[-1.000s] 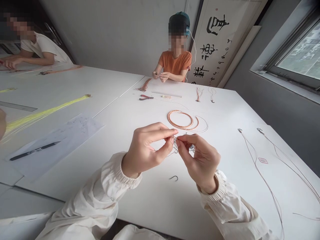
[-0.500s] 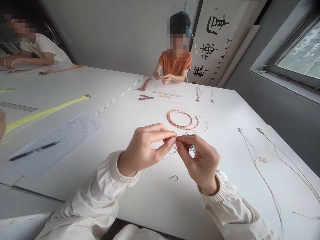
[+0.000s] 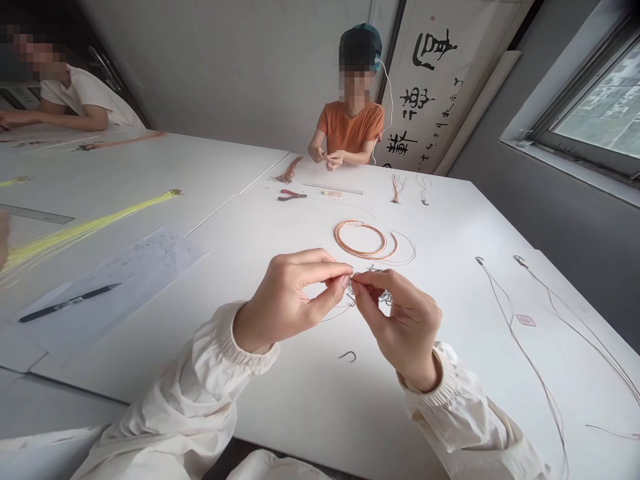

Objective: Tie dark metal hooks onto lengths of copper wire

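Note:
My left hand (image 3: 293,297) and my right hand (image 3: 403,320) meet fingertip to fingertip above the white table (image 3: 310,413). Both pinch a thin wire with a small hook (image 3: 351,293) between thumb and forefinger; the piece is too small to see clearly. A loose end of the wire trails down towards the table under my left fingers. A small pile of dark hooks (image 3: 384,293) lies just behind my right hand. A single hook (image 3: 348,355) rests on the table below my hands. A coil of copper-coloured wire (image 3: 364,239) lies beyond my fingers.
Long tied wires (image 3: 530,360) stretch along the right side. Pliers (image 3: 291,195), a ruler (image 3: 333,188) and small wire bundles (image 3: 397,189) lie near a person in an orange shirt (image 3: 350,127) opposite. At left are a pen (image 3: 67,302) on paper, yellow strands (image 3: 90,223) and another person (image 3: 75,100).
My hands have stayed nearly still, the pinching fingertips shifting slightly. The person opposite has lowered their hands a little.

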`<state>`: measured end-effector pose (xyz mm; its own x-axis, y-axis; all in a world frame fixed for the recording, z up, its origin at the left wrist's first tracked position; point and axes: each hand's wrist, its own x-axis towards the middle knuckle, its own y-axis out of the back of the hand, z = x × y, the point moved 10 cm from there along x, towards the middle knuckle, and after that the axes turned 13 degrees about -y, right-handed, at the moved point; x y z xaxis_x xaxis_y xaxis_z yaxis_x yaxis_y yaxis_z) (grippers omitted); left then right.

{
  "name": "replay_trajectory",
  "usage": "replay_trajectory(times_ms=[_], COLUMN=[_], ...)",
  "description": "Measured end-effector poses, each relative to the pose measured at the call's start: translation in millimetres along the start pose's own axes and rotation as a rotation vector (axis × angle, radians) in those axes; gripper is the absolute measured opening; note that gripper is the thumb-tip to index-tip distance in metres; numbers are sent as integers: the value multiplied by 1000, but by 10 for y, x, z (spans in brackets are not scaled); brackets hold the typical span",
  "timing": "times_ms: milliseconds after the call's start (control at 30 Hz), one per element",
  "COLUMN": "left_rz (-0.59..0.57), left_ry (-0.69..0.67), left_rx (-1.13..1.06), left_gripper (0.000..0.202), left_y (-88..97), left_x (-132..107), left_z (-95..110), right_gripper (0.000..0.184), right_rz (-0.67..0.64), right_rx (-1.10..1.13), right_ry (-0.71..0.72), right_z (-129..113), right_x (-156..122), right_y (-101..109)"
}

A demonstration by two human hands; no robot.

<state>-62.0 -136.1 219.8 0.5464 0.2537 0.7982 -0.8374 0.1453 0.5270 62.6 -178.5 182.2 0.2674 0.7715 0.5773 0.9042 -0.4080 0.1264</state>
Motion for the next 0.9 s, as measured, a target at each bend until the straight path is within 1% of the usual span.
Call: replay_trajectory(times_ms=[100,200,400,467,533,700,800,900], left_rz=[10,44,174,191,190,204,205,203], left_ry=[6,56,302,344,348,296,251,191], left_rx=[-32,-62,-164,-187,-193,-187,-170,-149], left_gripper=[17,20,21,21,21,24,26,25], left_y=[2,15,33,22,12,18,20,24], left_x=[1,-16,-149,-177,-178,-145,-127,-106], left_z=[0,-32,-216,-247,-246,-195,-161,-123], right_gripper=[21,20,19,19,19,20,20,19], right_rz=[-10,-6,8,11,11,16,21,53], right_rx=[28,57,50,49,55,88,123,133], right_ry=[-26,-62,-78,-84,-89,-101,-127,-149], right_z=[29,66,83,91,101,127,148,160], right_x=[9,27,33,25,18,11,15,19], right_y=[1,12,18,20,21,17,15,50])
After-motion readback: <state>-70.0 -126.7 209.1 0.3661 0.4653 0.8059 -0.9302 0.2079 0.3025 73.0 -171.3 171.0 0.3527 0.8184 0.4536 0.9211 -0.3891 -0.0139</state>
